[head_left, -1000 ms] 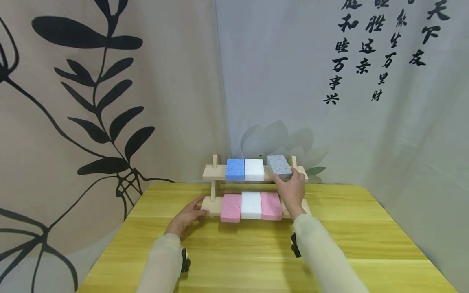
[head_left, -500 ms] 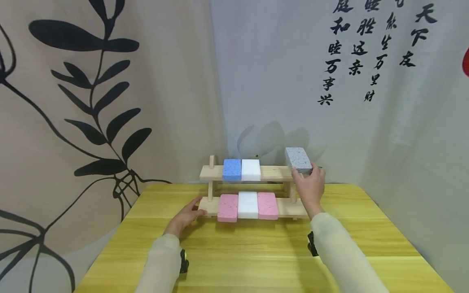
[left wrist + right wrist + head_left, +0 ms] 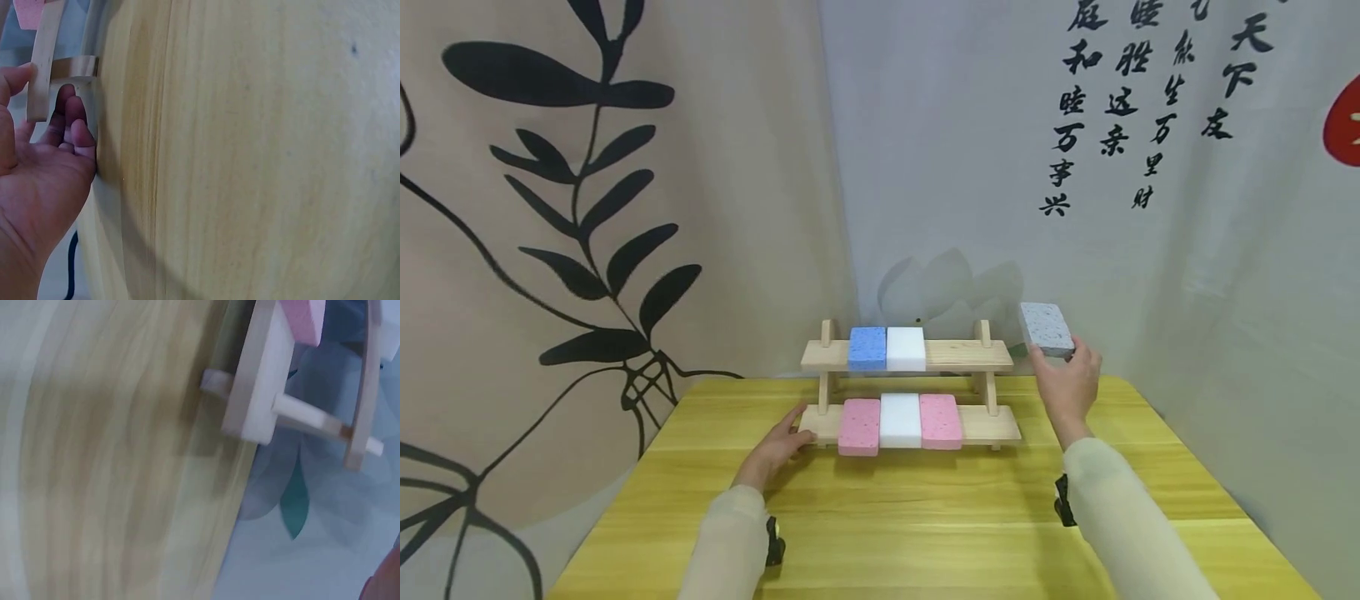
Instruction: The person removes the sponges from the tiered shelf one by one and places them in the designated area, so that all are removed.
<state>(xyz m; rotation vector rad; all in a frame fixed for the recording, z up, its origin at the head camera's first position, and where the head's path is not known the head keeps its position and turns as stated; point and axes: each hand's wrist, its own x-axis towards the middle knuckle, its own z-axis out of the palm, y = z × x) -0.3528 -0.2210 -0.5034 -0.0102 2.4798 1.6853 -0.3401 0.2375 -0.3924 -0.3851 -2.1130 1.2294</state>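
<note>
Gray block [image 3: 1047, 327] is clamped in right hand's grip [image 3: 1067, 385]; left hand [image 3: 775, 448] holds wooden rack [image 3: 967, 356].

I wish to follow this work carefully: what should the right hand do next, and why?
Probably lower the grey block onto the table, right of the rack: the right hand has carried it from over the upper shelf past its right end, while the left hand holds the left end of the lower shelf.
</note>
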